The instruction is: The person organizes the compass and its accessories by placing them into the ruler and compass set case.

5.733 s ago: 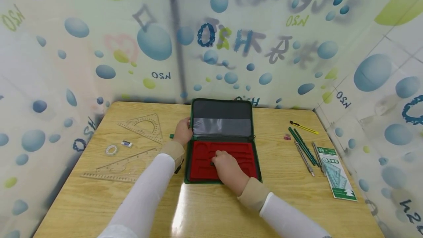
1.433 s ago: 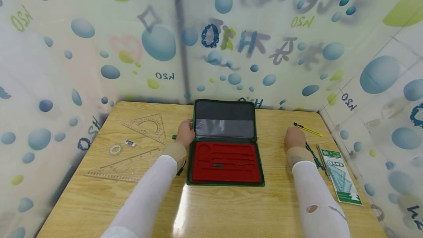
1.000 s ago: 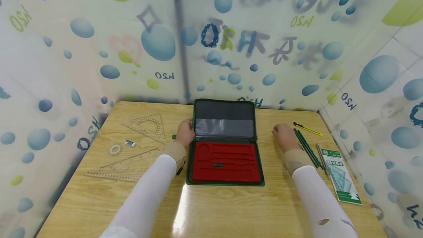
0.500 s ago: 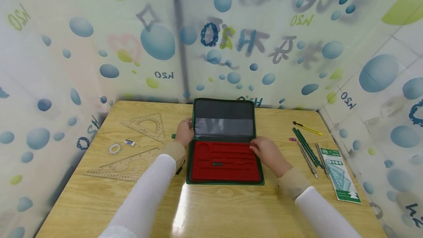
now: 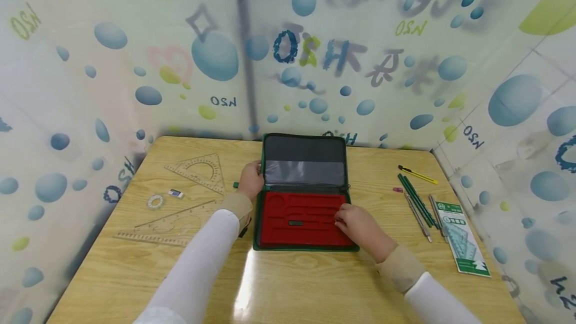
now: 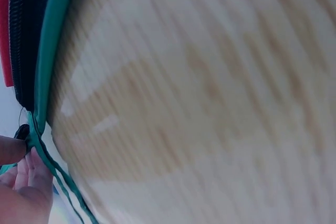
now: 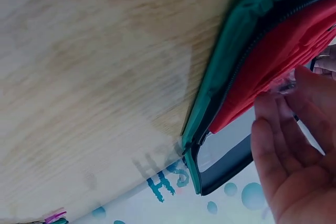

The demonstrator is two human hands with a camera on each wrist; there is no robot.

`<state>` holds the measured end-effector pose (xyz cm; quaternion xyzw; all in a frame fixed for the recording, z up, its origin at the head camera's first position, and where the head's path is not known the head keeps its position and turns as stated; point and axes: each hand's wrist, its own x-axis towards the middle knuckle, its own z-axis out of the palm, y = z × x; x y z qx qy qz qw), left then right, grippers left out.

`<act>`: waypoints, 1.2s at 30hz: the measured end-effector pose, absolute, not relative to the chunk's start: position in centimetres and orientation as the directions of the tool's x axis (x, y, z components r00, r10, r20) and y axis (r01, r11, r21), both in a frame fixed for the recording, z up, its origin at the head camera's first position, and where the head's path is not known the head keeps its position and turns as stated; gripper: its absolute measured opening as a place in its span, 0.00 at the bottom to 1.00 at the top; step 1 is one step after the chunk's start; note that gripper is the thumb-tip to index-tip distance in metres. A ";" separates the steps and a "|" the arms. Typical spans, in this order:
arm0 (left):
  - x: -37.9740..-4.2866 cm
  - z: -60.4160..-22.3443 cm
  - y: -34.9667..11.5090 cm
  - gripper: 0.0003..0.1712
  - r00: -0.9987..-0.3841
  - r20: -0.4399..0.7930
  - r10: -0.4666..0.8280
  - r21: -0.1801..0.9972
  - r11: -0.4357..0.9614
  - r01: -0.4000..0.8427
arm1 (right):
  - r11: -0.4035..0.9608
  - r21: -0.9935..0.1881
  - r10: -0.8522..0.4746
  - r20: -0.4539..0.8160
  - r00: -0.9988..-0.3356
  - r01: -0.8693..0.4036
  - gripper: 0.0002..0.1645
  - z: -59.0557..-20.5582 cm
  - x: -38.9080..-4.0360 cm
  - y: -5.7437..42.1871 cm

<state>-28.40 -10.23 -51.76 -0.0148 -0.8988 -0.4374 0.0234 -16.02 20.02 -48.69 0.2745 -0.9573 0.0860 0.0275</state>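
An open zip case (image 5: 306, 249) with green edging lies on the table, its black lid (image 5: 306, 146) raised at the back and a red moulded tray (image 5: 274, 236) in its base. A small dark block (image 5: 295, 223) sits in one tray slot. My left hand (image 5: 250, 180) pinches the case's green edge (image 6: 39, 142) near the hinge, between thumb and fingers. Over the tray's right side, my right hand (image 5: 357, 226) pinches a small, clear, shiny piece (image 7: 283, 85) at its fingertips; its kind cannot be made out.
To the left lie two clear set squares (image 5: 198, 171), a tape roll (image 5: 155, 201) and an eraser (image 5: 176, 193). To the right are a yellow cutter (image 5: 418, 174), green pencils (image 5: 418, 201), a compass (image 5: 417, 216), a small pink piece (image 5: 398, 189) and a green-white packet (image 5: 463, 239).
My right hand went from the tray to the pink pieces at the right, took a small one, and came back over the tray's right side. My left hand stayed at the case's edge.
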 end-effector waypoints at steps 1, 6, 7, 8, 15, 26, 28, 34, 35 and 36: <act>-28.4 -51.7 -10.2 0.25 -0.999 0.054 0.007 0.787 0.615 0.047 | 0.837 -0.139 -0.521 0.091 -0.849 -0.529 0.05 -48.7 -15.9 20.1; -28.4 -51.6 -10.2 0.25 -0.999 0.046 0.012 0.787 0.616 0.043 | 0.847 -0.152 -0.506 0.060 -0.860 -0.509 0.05 -48.8 -15.7 20.3; -28.4 -51.6 -10.2 0.25 -0.999 0.041 0.011 0.788 0.615 0.040 | 0.850 -0.161 -0.499 0.054 -0.865 -0.501 0.05 -48.9 -15.7 20.3; -28.4 -51.6 -10.2 0.26 -0.999 0.038 0.011 0.789 0.614 0.036 | 0.853 -0.173 -0.492 0.051 -0.869 -0.493 0.05 -48.8 -15.7 20.2; -28.5 -51.7 -10.2 0.26 -1.000 0.024 0.012 0.793 0.609 0.026 | 0.856 -0.194 -0.481 0.040 -0.876 -0.479 0.05 -48.8 -15.8 20.0; -28.5 -51.8 -10.3 0.26 -0.999 0.034 0.009 0.789 0.614 0.033 | 0.834 -0.108 -0.534 0.091 -0.841 -0.541 0.03 -48.8 -15.6 19.8; -28.5 -51.8 -10.3 0.26 -0.999 0.041 0.013 0.786 0.616 0.041 | 0.840 -0.082 -0.529 0.094 -0.843 -0.536 0.03 -48.8 -15.5 19.7; -28.5 -51.8 -10.3 0.26 -0.998 0.065 0.017 0.784 0.618 0.062 | 0.847 0.030 -0.531 0.077 -0.844 -0.531 0.06 -48.8 -14.8 18.9; -28.5 -51.8 -10.3 0.26 -0.998 0.066 0.015 0.785 0.617 0.061 | 0.850 0.042 -0.526 0.074 -0.847 -0.525 0.07 -48.9 -14.6 18.8; -28.5 -51.8 -10.4 0.26 -0.998 0.066 0.013 0.785 0.616 0.060 | 0.854 0.047 -0.519 0.076 -0.851 -0.517 0.09 -48.9 -14.5 18.7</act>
